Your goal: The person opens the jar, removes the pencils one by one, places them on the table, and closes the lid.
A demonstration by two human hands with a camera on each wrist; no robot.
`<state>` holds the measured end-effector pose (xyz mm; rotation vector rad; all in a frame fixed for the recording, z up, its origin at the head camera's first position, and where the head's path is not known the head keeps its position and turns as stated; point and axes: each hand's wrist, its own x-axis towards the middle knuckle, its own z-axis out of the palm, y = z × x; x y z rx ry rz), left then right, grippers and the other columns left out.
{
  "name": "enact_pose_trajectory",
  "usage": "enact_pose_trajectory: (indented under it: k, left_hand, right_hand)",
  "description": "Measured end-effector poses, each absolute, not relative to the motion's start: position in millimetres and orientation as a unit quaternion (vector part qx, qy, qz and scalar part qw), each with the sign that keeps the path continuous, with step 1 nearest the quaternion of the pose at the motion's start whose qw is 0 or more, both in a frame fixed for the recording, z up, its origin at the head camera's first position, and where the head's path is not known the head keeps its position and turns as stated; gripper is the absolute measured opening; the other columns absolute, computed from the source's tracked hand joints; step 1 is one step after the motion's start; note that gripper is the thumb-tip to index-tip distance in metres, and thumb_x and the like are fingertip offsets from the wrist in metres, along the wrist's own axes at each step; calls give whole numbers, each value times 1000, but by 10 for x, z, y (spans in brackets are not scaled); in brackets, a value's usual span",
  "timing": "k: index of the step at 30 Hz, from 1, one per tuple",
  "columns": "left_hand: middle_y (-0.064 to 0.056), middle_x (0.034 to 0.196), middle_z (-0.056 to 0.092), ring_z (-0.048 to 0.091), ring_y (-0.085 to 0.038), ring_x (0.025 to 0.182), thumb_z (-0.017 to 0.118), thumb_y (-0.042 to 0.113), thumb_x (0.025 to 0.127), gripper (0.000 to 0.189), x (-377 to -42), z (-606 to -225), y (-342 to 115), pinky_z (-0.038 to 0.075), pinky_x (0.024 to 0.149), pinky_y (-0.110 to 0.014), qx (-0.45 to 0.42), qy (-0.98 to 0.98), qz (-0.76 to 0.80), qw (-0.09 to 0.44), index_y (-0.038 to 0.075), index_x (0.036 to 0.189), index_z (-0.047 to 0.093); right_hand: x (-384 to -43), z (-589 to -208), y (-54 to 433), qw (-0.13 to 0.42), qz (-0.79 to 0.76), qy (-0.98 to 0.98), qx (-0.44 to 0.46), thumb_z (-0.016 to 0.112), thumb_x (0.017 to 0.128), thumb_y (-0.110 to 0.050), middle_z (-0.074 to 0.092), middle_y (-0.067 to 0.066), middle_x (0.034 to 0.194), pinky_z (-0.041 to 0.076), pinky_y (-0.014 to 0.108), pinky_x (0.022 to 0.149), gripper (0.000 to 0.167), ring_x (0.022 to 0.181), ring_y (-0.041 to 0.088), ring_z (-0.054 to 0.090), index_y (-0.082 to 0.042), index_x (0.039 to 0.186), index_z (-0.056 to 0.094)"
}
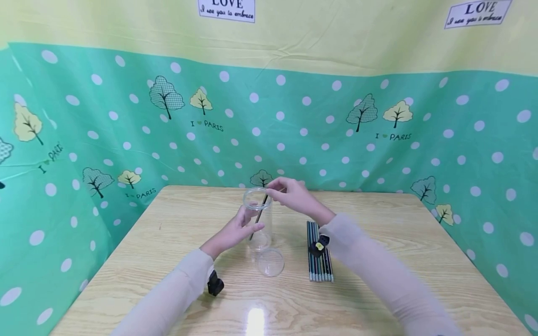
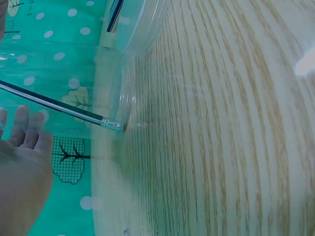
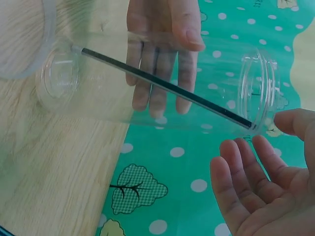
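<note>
A tall clear plastic jar [image 1: 269,219] stands upright on the table. My left hand [image 1: 240,229] holds its side, the fingers behind the wall and the thumb in front, as the right wrist view shows. Inside the jar a dark pencil [image 3: 167,84] leans at a slant. Its metal-and-eraser end [image 2: 112,124] is down at the base, and its other end reaches the rim [image 1: 257,189]. Beside the mouth is my right hand [image 3: 270,182], thumb and fingers spread apart with nothing between them, close to the pencil's upper end.
A round clear lid [image 1: 271,262] lies on the wooden table [image 1: 189,298] in front of the jar. To the right, several dark pencils [image 1: 320,268] lie side by side in a row, partly under the right forearm. A green dotted cloth [image 1: 294,140] hangs behind the table.
</note>
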<state>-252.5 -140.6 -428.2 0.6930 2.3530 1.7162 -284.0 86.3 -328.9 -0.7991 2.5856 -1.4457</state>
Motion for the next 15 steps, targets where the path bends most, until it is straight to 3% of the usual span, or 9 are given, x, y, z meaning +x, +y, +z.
enact_pose_trajectory:
  k: [15]
  left_hand:
    - [-12,157,36,25,-28,148,58,18,103,74,-2547,-4306,-1407,14,119,-57,233,780,576,74,28,158,10]
  right_hand:
    - [-2896,-3307,750,82,-499,833,-226,70,94,-30,64,9,102,60,38,76,34,90,23,64,-6,118,66]
